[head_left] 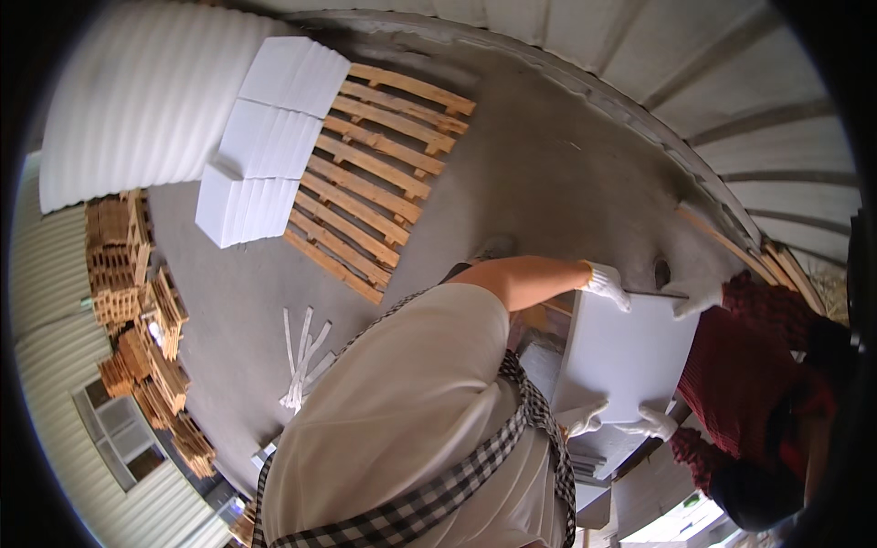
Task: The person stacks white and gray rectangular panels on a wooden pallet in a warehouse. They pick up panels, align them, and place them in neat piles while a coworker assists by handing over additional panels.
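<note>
White panel (630,358) spans the gap between this person and a co-worker (740,365), who holds the opposite side; left hand (605,285) clamped on its near left corner, right hand (583,418) clamped on its near right corner, so neither lies nearer; outline looks almost square, long axis I cannot tell from here

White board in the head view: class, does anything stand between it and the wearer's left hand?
Nothing visible except the white glove: the left hand is already on the white board, at its upper left corner in the picture. A co-worker's hand is at the upper right corner, not between them.
</note>
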`<state>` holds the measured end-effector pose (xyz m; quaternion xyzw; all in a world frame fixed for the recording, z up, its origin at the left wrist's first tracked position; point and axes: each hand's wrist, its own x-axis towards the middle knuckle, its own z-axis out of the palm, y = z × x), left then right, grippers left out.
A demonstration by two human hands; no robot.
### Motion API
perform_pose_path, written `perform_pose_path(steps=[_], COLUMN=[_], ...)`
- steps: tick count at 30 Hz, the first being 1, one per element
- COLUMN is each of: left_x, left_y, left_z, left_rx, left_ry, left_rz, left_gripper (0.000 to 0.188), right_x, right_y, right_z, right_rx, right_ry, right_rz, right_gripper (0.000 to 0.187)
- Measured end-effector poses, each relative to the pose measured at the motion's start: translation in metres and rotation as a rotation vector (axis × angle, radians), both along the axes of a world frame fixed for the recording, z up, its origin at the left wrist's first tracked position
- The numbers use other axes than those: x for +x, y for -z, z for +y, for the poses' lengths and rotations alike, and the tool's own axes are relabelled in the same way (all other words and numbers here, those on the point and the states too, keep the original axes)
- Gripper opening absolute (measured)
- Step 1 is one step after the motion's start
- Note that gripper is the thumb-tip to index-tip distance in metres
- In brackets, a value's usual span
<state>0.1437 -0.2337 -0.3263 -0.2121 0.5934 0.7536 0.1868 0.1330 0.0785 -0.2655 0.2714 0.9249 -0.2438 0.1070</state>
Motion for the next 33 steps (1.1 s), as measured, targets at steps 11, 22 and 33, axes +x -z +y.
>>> perform_pose_path(steps=[11, 22, 33], left_x=[0.001, 0.109, 0.296], left_y=[0.017, -0.08, -0.171], left_z=[-0.009, 0.003, 0.0], left_rx=[-0.124, -0.271, -0.4], left_ry=[-0.028, -0.333, -0.594], left_rz=[-0.183, -0.313, -0.357], left_gripper=[0.077, 0.072, 0.076], right_x=[-0.12, -0.208, -0.102], right_y=[-0.026, -0.06, -0.11], right_z=[0.006, -0.054, -0.182], right_rx=[-0.019, -0.138, -0.231], right_ry=[-0.249, -0.561, -0.98], right_rz=[0.032, 0.035, 0.028], right_gripper=[0.084, 0.083, 0.082])
